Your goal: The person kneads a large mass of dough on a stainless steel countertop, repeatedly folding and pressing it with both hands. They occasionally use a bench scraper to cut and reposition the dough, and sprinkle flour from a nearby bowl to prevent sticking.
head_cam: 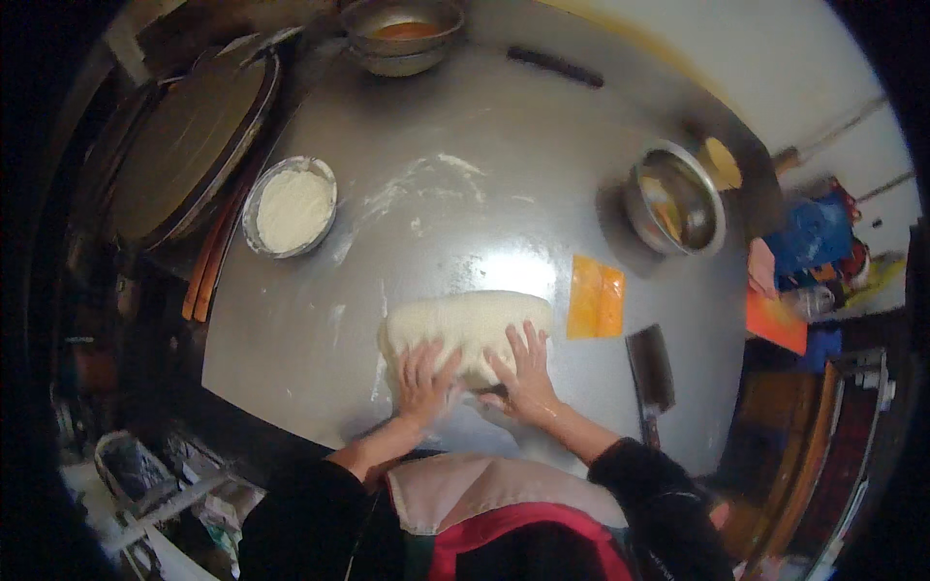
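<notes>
A thick, pale slab of dough [468,316] lies on the metal worktop [436,240] in front of me. Spread across the near left part of it are the fingers of my left hand [423,381]. My right hand [529,378] presses on the near right part, its fingers also apart. Neither hand is closed around the dough. Right of the dough lies an orange plastic dough scraper [596,296]. Beyond the scraper, nearer the right edge, a cleaver [652,370] rests with its handle towards me.
A bowl of flour [294,210] stands at left, beside long wooden sticks [211,269] and a large round griddle [196,145]. Stacked metal bowls [402,40] and a dark bar [556,65] are at the back. Another metal bowl [705,192] stands at right. Flour streaks [425,174] mark the worktop.
</notes>
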`<state>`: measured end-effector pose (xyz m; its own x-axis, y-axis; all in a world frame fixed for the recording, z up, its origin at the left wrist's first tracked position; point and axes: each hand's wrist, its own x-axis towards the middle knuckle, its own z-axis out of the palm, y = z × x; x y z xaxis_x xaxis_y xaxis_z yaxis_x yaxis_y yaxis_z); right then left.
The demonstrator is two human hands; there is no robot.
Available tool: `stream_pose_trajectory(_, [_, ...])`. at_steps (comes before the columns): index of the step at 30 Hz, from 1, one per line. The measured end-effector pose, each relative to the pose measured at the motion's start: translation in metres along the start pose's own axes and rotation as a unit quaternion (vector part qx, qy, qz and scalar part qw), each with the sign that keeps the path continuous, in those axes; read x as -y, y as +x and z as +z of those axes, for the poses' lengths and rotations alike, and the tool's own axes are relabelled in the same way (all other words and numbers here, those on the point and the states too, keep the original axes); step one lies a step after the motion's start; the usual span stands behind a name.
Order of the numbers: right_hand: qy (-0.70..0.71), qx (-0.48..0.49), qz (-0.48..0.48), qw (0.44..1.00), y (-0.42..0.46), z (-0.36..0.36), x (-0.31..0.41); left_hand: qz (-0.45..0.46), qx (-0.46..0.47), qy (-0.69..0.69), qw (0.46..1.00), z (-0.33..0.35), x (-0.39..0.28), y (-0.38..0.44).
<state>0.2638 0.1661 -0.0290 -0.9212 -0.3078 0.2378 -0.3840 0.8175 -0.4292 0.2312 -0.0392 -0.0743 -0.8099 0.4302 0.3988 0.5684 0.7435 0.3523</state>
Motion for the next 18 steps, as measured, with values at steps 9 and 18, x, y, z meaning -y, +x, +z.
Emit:
stream_pose_trajectory(9, [-0.078,-0.001,0.030,0.996,0.166,0.018,-0.099,-0.057,0.008,0.055,0.997,0.041,0.052,0.154])
stream_pose_trajectory(18, [-0.104,0.010,0.171,0.980,0.332,0.013,-0.196,-0.172,0.063,0.073,0.980,0.087,0.128,0.346])
